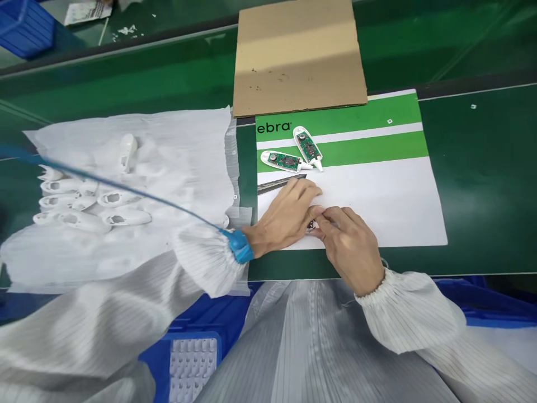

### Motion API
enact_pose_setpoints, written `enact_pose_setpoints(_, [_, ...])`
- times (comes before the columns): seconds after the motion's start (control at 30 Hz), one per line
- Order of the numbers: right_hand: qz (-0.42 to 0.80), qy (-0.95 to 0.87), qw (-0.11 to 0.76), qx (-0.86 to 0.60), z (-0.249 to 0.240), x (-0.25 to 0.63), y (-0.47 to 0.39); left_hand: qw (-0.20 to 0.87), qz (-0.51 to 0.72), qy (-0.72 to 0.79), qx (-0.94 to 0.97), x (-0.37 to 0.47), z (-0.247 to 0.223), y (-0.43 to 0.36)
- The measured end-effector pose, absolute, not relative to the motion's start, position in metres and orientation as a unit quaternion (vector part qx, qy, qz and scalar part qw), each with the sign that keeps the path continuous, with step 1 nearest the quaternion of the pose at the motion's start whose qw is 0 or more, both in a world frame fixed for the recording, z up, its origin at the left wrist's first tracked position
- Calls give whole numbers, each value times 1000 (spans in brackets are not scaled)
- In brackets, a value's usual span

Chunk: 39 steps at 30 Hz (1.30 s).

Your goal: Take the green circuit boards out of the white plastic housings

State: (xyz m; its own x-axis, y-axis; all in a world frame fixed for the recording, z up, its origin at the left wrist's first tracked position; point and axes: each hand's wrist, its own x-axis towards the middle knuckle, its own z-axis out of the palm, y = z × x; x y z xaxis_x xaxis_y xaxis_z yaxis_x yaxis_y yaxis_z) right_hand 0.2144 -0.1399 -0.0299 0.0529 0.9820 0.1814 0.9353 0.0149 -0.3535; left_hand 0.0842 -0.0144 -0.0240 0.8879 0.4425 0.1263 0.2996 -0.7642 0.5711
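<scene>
My left hand (289,215) and my right hand (351,246) meet over the white sheet's near edge, fingertips pinched together. Between them shows a sliver of a small part (311,225), dark and silvery with a pale edge; the fingers hide the rest. A blue wrist strap (240,246) with a cord circles my left wrist. Dark metal tweezers (281,183) lie just beyond my left hand, partly covered by it. Past them rest two white oval casings, one tilted (308,144) and one flatter (286,161), each holding a green circuit board.
The printed green-and-white sheet (398,207) lies on the green table (482,184). Brown cardboard (297,56) sits behind it. At left, several white shells (126,216) lie on thin white foam (176,145). Blue bins stand at the far left (25,28) and below the table edge (197,319).
</scene>
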Motion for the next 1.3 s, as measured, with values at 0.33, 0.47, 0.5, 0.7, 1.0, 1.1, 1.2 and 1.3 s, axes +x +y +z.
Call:
enact_pose_setpoints(0.33, [147, -634, 225, -725, -24, 211, -139, 199, 91, 194, 956, 91, -41, -16])
enact_pose_setpoints(0.47, [182, -585, 271, -743, -25, 215, -153, 253, 113, 244, 929, 72, -35, -33])
enact_pose_setpoints(0.5, [181, -572, 285, -747, -26, 214, -158, 264, 115, 254, 923, 65, -34, -39])
enact_pose_setpoints(0.7, [226, -520, 364, -739, -26, 212, -170, 355, 163, 305, 868, 37, -28, -69])
enact_pose_setpoints(1.0, [565, -289, 407, -657, 2, 231, -159, 735, 139, 381, 544, 50, 7, -67])
enact_pose_setpoints(1.1, [606, -234, 406, -643, 0, 232, -159, 733, 166, 371, 546, 50, 5, -69])
enact_pose_setpoints(1.2, [633, -206, 403, -628, -1, 231, -160, 717, 178, 372, 562, 49, 4, -74])
enact_pose_setpoints(1.3, [658, -193, 401, -608, -2, 231, -160, 695, 181, 380, 583, 48, 7, -79])
